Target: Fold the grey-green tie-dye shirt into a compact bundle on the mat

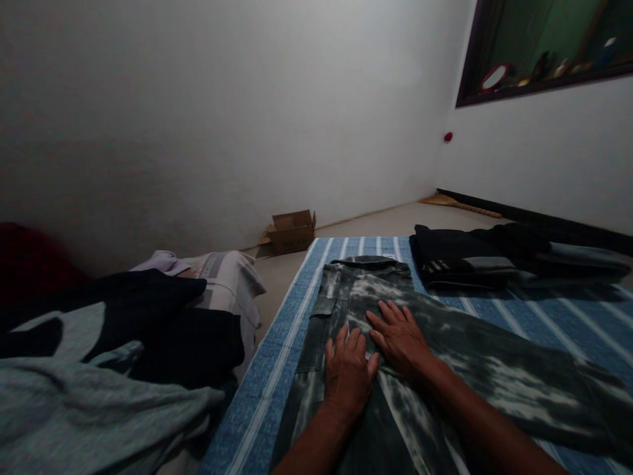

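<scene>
A pair of dark grey-green tie-dye trousers (475, 349) with pale blotches lies spread on a blue striped sheet (287, 330). Its waistband points away from me and one leg stretches to the right. My left hand (349, 369) rests palm down on the trousers near the inner seam, fingers extended. Just to the right and a little farther off, my right hand (398, 333) also presses flat on the cloth with its fingers spread. Neither hand grips any fabric that I can see.
Folded black clothes (459, 257) lie at the sheet's far right. On the left is a heap with a grey garment (99, 415) and dark navy clothing (188, 343). An open cardboard box (294, 234) and a broom (459, 203) are on the floor by the walls.
</scene>
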Motion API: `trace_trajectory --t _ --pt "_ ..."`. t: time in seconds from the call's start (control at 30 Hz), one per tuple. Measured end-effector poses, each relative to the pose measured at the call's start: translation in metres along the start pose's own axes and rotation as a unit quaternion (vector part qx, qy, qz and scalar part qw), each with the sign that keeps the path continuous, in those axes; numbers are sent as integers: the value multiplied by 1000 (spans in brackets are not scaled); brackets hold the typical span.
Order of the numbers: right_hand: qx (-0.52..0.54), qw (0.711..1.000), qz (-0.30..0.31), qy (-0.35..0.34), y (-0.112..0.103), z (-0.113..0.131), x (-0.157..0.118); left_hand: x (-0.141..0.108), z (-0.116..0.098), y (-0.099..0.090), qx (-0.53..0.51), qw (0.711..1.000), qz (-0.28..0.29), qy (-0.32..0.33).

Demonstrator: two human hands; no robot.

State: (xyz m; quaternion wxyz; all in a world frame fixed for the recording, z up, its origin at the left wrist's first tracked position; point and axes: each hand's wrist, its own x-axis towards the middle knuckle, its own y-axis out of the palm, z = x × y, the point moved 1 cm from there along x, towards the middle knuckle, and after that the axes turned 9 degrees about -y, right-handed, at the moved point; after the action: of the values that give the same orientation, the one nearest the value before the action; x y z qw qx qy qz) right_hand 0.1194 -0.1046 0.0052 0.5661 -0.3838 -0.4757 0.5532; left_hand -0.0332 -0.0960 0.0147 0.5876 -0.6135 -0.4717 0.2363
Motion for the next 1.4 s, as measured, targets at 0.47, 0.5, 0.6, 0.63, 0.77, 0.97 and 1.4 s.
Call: trace_trajectory --t 0.47,0.5,0.6,0.63,0.77,0.97,1.4 --pt "-4 992 -33 120 -9 2 1 6 -5 -18 34 997 74 10" --pt "-1 992 -36 122 -9 3 0 6 -5 -18 36 996 75 11" --pt "14 997 -33 72 -6 7 -3 8 -5 -16 47 995 82 7" --pt "19 998 -26 50 -5 7 -4 9 -5 -16 51 995 85 6" --pt "28 999 -7 25 -4 5 -9 12 -5 -16 64 994 90 16" --pt "20 998 -6 53 -12 -4 -11 13 -4 -15 66 994 89 18" --pt "8 995 -29 100 -16 -9 -37 14 -12 -27 57 992 112 1"
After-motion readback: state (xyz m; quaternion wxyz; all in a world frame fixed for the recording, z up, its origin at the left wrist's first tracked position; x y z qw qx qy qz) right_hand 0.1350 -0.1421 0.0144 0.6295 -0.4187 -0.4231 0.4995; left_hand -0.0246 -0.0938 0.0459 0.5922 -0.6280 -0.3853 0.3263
